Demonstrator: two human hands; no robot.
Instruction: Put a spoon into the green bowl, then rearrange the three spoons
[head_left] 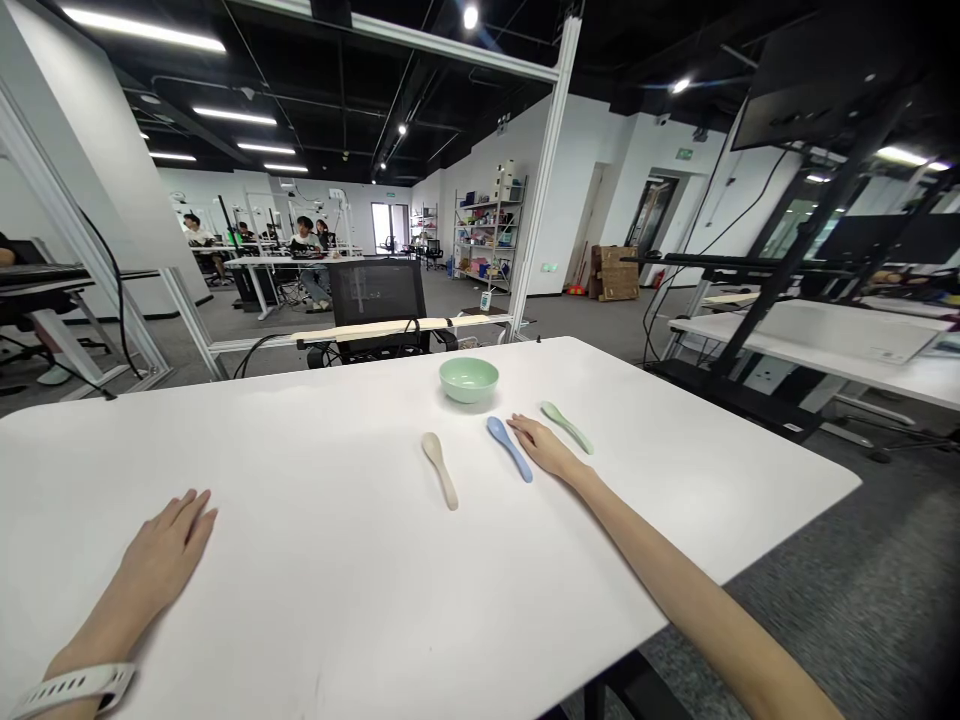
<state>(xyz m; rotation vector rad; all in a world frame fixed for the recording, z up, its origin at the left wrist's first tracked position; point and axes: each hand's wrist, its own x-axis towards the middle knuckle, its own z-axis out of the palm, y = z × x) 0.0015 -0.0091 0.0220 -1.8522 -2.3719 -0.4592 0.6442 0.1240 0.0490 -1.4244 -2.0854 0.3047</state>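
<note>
On the white table lie three spoons side by side: a beige spoon, a blue spoon and a green spoon. Behind them stands a pale green bowl. My right hand is stretched out flat on the table between the blue and green spoons, fingers extended, just beside the blue one. My left hand rests flat and open on the table at the near left, with a white watch band on its wrist. Neither hand holds anything.
A black office chair stands behind the table's far edge. A black stand with monitors and another desk are at the right. Several people sit at desks far back left. Shelves and cardboard boxes line the back wall.
</note>
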